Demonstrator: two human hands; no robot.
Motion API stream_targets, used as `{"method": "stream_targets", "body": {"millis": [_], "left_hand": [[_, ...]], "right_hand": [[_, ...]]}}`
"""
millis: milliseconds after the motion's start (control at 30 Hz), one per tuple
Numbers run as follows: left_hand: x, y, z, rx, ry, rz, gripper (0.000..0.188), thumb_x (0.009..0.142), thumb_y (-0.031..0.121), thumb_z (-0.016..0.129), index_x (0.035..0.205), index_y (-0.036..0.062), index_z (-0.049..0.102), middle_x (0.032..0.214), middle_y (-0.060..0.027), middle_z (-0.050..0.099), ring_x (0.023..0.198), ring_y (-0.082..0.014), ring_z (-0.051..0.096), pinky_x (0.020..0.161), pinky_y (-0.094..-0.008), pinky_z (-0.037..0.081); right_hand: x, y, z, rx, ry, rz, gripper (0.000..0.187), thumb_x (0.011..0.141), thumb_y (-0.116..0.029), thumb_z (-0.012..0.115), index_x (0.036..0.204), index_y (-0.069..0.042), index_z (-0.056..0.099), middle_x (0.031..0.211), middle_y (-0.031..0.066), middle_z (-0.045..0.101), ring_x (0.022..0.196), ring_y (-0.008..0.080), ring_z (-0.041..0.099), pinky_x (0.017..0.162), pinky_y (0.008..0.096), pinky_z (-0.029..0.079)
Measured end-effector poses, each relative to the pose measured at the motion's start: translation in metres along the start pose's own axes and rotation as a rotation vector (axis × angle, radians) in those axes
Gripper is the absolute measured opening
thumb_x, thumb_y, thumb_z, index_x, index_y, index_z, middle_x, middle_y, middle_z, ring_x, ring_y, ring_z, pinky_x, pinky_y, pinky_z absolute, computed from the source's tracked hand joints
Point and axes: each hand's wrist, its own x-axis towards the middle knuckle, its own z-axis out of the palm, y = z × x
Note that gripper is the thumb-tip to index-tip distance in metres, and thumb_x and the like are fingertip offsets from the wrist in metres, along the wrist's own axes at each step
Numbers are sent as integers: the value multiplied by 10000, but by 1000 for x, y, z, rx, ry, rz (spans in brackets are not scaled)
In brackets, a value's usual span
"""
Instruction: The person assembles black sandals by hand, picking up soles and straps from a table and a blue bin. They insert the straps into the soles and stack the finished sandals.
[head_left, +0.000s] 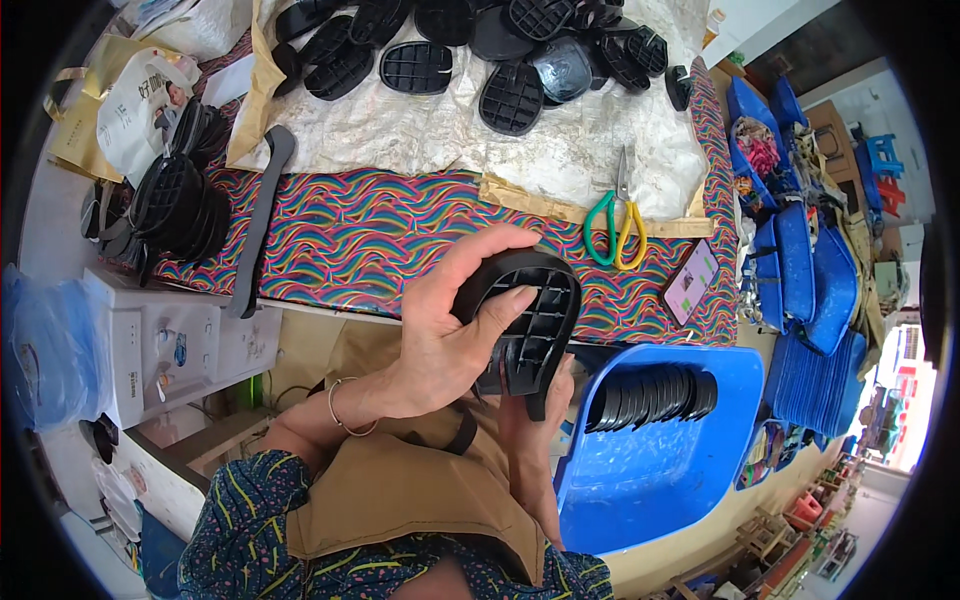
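Observation:
My left hand [445, 320], a bracelet at its wrist, grips a black shoe heel piece [545, 325] with a rounded end and a gridded hollow underside. Its thumb presses into the grid and its fingers curl over the rounded edge. From below, my right hand [535, 425] holds the lower end of the same piece; most of its fingers are hidden behind it. A black band runs around the heel piece's rim; whether it is separate cannot be made out. On the patterned tablecloth [370, 235] to the left lies a long black strip [262, 220].
Many black gridded pieces [417, 68] lie on a whitish sheet [390, 135] at the back. Scissors [622, 215] with green and yellow handles and a phone [690, 283] are to the right. A blue tub [650, 490] holds a row of black pieces [650, 398]. Black pieces [180, 215] stack at left.

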Motion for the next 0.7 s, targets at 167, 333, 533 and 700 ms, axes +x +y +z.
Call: {"method": "stream_targets", "body": {"millis": [167, 333, 533, 700], "left_hand": [[1, 4, -1, 36, -42, 40, 381, 907, -13, 659, 1271, -17, 545, 1182, -101, 627, 1062, -145, 624, 923, -282, 499], [-1, 5, 0, 42, -40, 57, 381, 907, -14, 658, 1270, -23, 542, 1189, -108, 621, 1057, -151, 627, 921, -282, 500], [-2, 2, 1, 64, 23, 117, 343, 908, -6, 660, 1241, -19, 579, 1135, -115, 657, 996, -155, 657, 855, -275, 521], [-12, 2, 3, 202, 29, 198, 321, 910, 6, 666, 1225, -10, 603, 1127, -137, 675, 973, -170, 680, 835, -279, 533]], "right_hand": [[-2, -4, -10, 43, -13, -32, 428, 1060, -405, 411, 1133, -33, 609, 951, 61, 664, 785, 142, 637, 670, 299, 526], [-2, -2, -24, 95, -76, 53, 441, 1053, -404, 428, 1131, -13, 616, 1020, 64, 665, 859, 132, 637, 749, 304, 521], [-4, -22, -5, -1, -63, -64, 503, 1065, -405, 370, 1166, 19, 622, 978, 83, 672, 892, 169, 624, 790, 287, 478], [-2, -44, -2, -570, -79, -160, 497, 1068, -384, 359, 1186, 29, 610, 961, 114, 665, 887, 182, 609, 751, 325, 461]]}}
